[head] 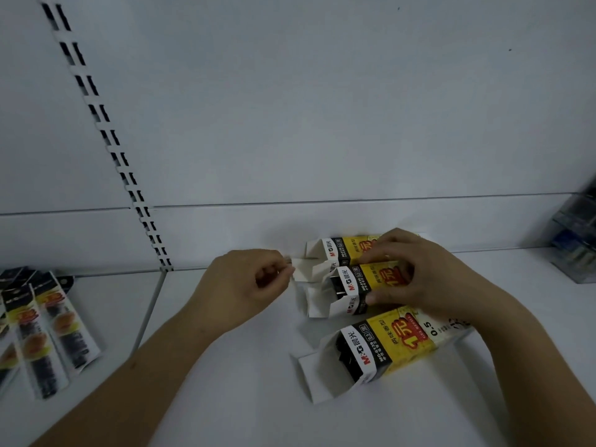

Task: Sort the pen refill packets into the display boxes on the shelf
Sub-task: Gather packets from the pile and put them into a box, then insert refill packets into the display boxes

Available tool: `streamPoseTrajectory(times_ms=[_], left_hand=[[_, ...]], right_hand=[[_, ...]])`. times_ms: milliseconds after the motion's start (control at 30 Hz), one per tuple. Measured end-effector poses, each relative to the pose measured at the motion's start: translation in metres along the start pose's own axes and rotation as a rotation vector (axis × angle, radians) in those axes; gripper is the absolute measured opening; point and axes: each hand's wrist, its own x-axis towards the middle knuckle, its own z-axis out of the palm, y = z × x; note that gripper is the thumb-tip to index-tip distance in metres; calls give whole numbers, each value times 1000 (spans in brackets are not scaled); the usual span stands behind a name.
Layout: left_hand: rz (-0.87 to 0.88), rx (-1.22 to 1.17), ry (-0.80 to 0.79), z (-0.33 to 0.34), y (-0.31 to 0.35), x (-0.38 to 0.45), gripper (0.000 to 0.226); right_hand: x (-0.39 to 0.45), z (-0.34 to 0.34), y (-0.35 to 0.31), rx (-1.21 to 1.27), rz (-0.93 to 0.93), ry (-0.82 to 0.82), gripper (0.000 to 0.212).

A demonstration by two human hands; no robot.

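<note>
**Pinching a flap at the back of the shelf**

Lying on their sides on the white shelf (245,398) are three yellow-and-black display boxes, open ends facing left. The far box (335,250) sits close to the back panel (322,124), the middle box (351,285) lies against its near side, and the near box (380,350) lies a little apart, toward the front, its white lid flap spread flat on the shelf.

The left hand (248,282) has its fingers curled, fingertips pinching the white flap (303,269) at the far box's open end. The right hand (416,269) rests across the far and middle boxes, fingers bent over their yellow faces and thumb pressed on the middle box's near side.

Pen refill packets (42,330) lie fanned at the left edge, beyond the shelf divider (148,314). Bare shelf runs between the divider and the boxes. A clear plastic case (577,240) stands at the far right, blurred.
</note>
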Motion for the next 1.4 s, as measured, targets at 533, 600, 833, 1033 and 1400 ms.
streamPoseTrajectory(times_ms=[533,600,833,1033,1400], left_hand=[[-286,-13,143,-61,-21,-108,24],[-361,-13,237,-76,-30,-137,20],[-510,151,415,-138,-91,-221,17],[-747,235,587,-187,-168,-279,25],[-550,73,84,-234,-241,-291,67]], right_hand=[[94,15,-204,173,-412,250,38],[106,34,-245,187,-457,222,39],[124,118,-364,255,-475,132,37],[126,227,-412,143,-401,-85,40],[138,287,-453,-206,-25,10,52]])
